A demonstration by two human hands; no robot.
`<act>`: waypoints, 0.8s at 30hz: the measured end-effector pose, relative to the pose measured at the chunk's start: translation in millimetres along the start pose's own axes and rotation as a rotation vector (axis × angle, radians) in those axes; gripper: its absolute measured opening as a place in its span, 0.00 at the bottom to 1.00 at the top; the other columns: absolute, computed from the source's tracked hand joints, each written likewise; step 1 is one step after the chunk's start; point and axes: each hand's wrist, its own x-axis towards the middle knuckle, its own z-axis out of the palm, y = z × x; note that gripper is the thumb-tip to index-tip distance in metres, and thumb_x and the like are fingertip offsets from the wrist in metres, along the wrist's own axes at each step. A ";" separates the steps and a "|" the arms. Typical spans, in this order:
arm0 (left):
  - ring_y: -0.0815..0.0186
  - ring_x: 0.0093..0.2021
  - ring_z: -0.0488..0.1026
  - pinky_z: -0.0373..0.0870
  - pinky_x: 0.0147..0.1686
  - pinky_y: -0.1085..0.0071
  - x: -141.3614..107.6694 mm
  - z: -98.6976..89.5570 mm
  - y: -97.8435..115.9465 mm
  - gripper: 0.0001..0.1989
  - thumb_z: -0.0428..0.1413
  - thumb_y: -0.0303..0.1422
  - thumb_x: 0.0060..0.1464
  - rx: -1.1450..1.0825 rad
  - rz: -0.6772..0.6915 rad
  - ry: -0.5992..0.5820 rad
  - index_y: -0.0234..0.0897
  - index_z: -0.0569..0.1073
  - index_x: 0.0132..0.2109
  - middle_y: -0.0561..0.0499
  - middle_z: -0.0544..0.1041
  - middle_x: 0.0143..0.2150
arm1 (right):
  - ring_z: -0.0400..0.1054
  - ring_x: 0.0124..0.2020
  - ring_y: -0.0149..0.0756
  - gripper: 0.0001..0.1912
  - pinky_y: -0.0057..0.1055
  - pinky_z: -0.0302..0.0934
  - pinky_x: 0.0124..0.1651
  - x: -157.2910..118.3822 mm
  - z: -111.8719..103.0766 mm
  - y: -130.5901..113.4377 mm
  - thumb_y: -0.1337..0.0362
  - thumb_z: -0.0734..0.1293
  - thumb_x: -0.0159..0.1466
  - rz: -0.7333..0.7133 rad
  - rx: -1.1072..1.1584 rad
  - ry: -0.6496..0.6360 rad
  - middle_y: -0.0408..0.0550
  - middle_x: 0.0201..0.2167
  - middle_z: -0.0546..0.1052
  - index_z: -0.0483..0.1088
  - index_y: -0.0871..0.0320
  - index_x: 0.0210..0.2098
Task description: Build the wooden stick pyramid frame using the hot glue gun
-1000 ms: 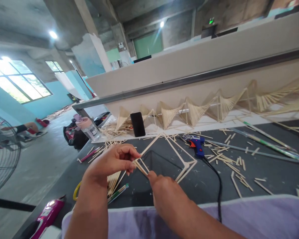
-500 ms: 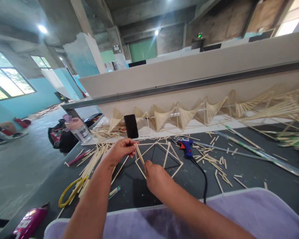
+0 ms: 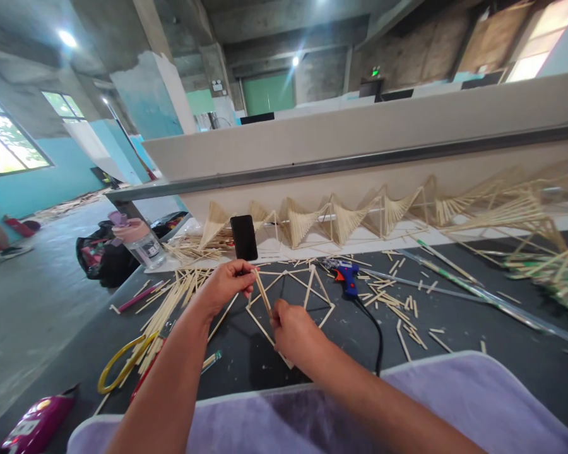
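A wooden stick frame (image 3: 307, 284) made of thin joined sticks stands on the dark tabletop (image 3: 246, 378). My left hand (image 3: 231, 284) pinches the upper end of thin wooden sticks (image 3: 264, 293) at the frame's left side. Lower on the same sticks, my right hand (image 3: 286, 321) is closed round them, its fingertips partly hidden. A black phone (image 3: 244, 238) stands upright just behind my left hand. The blue glue gun (image 3: 348, 277) lies right of the frame, its cable running toward the front edge.
Loose sticks (image 3: 182, 296) lie at the left, short pieces (image 3: 402, 309) at the right. Twisted stick models (image 3: 348, 221) line the back. Yellow-handled pliers (image 3: 123, 366), a pink bottle (image 3: 139, 236), a magenta tool (image 3: 38, 422) and a purple cloth (image 3: 435, 397) are around.
The view has shifted slightly, so most things sit further left. Both hands keep their hold on the sticks, and the frame's lower corner now shows beside my right hand.
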 end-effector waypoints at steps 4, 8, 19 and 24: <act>0.74 0.21 0.66 0.66 0.23 0.77 -1.3 0.2 1.7 0.12 0.60 0.36 0.45 0.011 -0.003 -0.004 0.32 0.71 0.35 0.55 0.69 0.23 | 0.68 0.23 0.28 0.07 0.23 0.47 0.23 -0.5 -3.2 -1.5 0.70 0.57 0.61 0.026 0.013 -0.009 0.50 0.28 0.74 0.65 0.61 0.36; 0.73 0.22 0.67 0.66 0.24 0.76 -1.0 -2.2 -0.7 0.13 0.60 0.37 0.45 0.020 0.005 -0.007 0.32 0.71 0.36 0.54 0.70 0.24 | 0.68 0.23 0.29 0.08 0.22 0.48 0.22 1.2 -4.9 -0.4 0.68 0.56 0.62 0.067 0.027 -0.062 0.50 0.28 0.74 0.65 0.61 0.38; 0.74 0.23 0.63 0.62 0.23 0.76 -3.7 2.5 2.7 0.14 0.56 0.39 0.48 0.151 0.056 -0.016 0.35 0.70 0.40 0.56 0.66 0.26 | 0.68 0.28 0.33 0.15 0.23 0.48 0.22 4.1 -11.9 2.6 0.73 0.65 0.49 0.063 -0.060 -0.109 0.50 0.30 0.75 0.66 0.61 0.37; 0.73 0.26 0.61 0.59 0.24 0.78 -1.7 10.3 1.6 0.15 0.56 0.39 0.48 0.219 0.097 0.032 0.36 0.69 0.42 0.55 0.65 0.29 | 0.70 0.28 0.34 0.17 0.22 0.48 0.22 0.4 -13.2 0.2 0.76 0.66 0.47 0.071 -0.047 -0.128 0.50 0.29 0.75 0.65 0.61 0.38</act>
